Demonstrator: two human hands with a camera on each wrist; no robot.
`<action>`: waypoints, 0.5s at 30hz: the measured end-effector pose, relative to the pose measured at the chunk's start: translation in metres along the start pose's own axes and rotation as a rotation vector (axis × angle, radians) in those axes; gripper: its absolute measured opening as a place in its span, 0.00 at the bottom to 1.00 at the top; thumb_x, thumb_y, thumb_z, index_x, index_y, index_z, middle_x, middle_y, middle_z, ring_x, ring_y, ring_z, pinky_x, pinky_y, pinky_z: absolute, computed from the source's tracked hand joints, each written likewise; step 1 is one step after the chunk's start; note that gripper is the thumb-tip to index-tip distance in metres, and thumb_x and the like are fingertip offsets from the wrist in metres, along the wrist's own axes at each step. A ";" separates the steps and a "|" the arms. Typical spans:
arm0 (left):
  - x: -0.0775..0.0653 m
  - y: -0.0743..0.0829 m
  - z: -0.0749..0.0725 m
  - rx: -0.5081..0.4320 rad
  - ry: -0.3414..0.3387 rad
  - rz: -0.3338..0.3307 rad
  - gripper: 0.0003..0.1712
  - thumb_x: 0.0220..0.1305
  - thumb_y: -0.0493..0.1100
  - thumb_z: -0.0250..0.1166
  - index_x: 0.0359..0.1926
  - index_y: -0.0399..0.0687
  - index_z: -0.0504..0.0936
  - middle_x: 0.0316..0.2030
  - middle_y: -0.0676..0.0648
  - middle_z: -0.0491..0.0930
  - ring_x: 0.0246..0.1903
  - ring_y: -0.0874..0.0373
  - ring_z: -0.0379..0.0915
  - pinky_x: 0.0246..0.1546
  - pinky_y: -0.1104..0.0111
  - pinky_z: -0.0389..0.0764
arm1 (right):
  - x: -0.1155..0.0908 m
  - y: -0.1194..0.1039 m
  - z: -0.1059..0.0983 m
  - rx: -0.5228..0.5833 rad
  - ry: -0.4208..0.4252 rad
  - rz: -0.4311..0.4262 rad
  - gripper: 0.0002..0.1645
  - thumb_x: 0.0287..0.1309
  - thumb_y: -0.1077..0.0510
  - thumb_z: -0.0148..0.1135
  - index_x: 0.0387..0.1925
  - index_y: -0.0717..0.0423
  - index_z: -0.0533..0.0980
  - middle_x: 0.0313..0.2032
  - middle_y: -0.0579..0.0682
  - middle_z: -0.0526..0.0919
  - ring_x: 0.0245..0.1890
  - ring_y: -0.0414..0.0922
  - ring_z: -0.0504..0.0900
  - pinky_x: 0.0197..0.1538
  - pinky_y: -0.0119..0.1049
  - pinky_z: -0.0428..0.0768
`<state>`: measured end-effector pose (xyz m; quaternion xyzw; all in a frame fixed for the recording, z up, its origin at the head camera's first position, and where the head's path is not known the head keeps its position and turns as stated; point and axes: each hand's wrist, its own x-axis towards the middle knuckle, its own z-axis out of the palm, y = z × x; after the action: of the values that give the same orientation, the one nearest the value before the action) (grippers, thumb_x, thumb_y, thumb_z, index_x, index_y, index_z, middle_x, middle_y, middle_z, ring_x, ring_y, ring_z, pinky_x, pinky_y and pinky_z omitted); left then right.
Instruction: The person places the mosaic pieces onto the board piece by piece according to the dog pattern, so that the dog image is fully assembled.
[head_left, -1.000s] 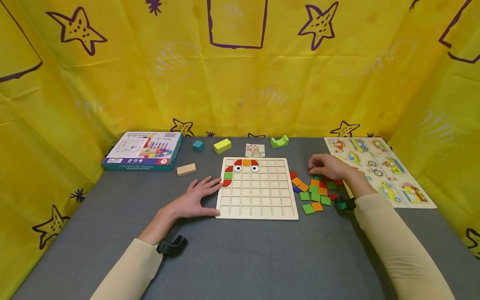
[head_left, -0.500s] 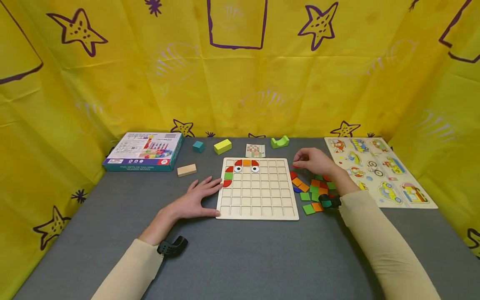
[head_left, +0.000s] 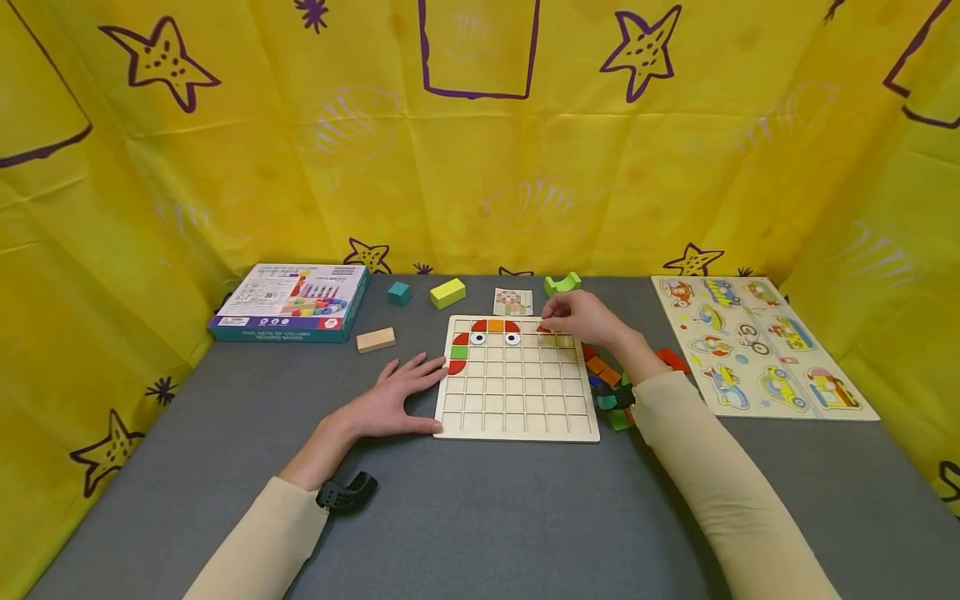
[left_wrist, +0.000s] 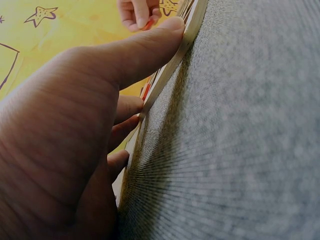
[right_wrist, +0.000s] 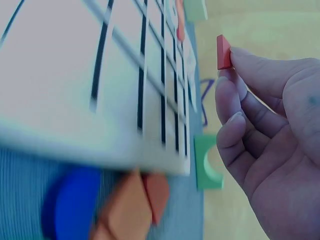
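This looks to me like a fabric-walled play corner, with bright yellow curtains (head_left: 375,183) printed with purple starfish hanging behind and to both sides of a grey woven-surfaced desk (head_left: 480,517), which carries a pale square wooden grid board (head_left: 516,399), a cream picture-puzzle board (head_left: 757,360) and a white-and-teal cardboard box (head_left: 281,304).

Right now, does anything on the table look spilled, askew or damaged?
No spill or damage shows. Only the loose tiles look untidy: they lie at mixed angles right of the board, while the placed tiles line up. Some loose ones are hidden.
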<state>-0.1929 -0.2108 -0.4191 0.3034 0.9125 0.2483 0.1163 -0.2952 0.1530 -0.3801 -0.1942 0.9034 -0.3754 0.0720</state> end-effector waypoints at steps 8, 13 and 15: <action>0.000 -0.001 0.000 0.003 0.013 0.025 0.54 0.58 0.67 0.70 0.78 0.52 0.59 0.79 0.50 0.50 0.78 0.44 0.34 0.70 0.40 0.31 | 0.015 -0.021 0.022 0.075 -0.024 -0.050 0.07 0.67 0.58 0.67 0.40 0.59 0.79 0.36 0.52 0.81 0.35 0.49 0.77 0.41 0.40 0.76; -0.001 -0.001 0.000 0.000 0.016 0.032 0.54 0.59 0.67 0.69 0.78 0.51 0.60 0.79 0.49 0.51 0.78 0.43 0.34 0.70 0.39 0.31 | 0.027 -0.029 0.038 0.035 -0.033 -0.058 0.06 0.66 0.59 0.68 0.37 0.58 0.80 0.33 0.51 0.82 0.33 0.47 0.77 0.40 0.39 0.75; -0.001 -0.001 0.000 -0.002 0.017 0.031 0.53 0.59 0.67 0.69 0.78 0.51 0.60 0.79 0.49 0.51 0.78 0.43 0.34 0.70 0.39 0.31 | 0.031 -0.033 0.044 0.002 -0.037 -0.063 0.06 0.65 0.58 0.68 0.36 0.57 0.80 0.32 0.49 0.82 0.32 0.46 0.76 0.40 0.38 0.75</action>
<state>-0.1923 -0.2119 -0.4196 0.3154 0.9084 0.2535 0.1052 -0.3022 0.0909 -0.3875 -0.2292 0.8950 -0.3747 0.0772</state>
